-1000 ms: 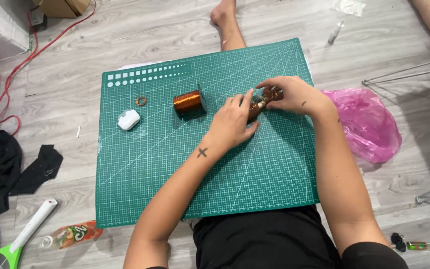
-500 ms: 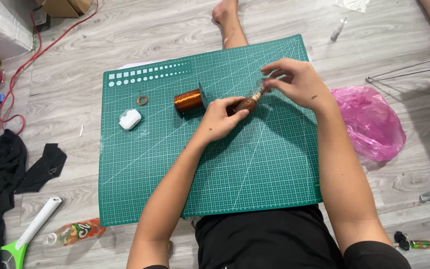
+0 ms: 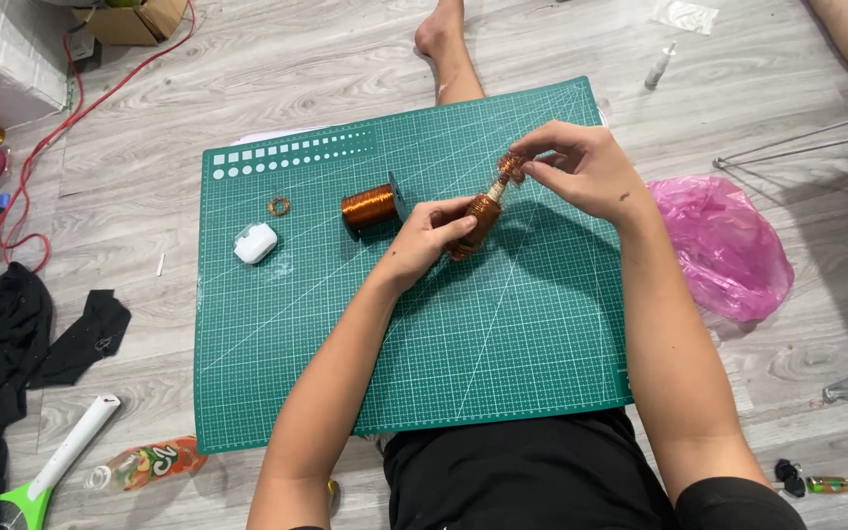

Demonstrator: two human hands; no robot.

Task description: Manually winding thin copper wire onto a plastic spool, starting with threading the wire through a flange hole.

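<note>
My left hand (image 3: 431, 236) grips the lower end of a small rod wound with copper wire (image 3: 478, 218), held tilted above the green cutting mat (image 3: 345, 353). My right hand (image 3: 581, 167) pinches the rod's upper end with the fingertips, where loose copper wire bunches up. A spool of copper wire (image 3: 370, 207) lies on its side on the mat just left of my left hand. Further left on the mat sit a small white case (image 3: 255, 242) and a little coil of copper wire (image 3: 279, 206).
A pink plastic bag (image 3: 723, 245) lies right of the mat. Black cloth (image 3: 12, 344), a white and green tool (image 3: 56, 461) and a plastic bottle (image 3: 144, 463) lie at the left. A red cable (image 3: 51, 137) runs across the floor. Metal rods (image 3: 797, 142) cross at right.
Both hands have lifted the wound rod and tilted it more upright. My right hand has slid up to the rod's top end. The spool and case have not moved.
</note>
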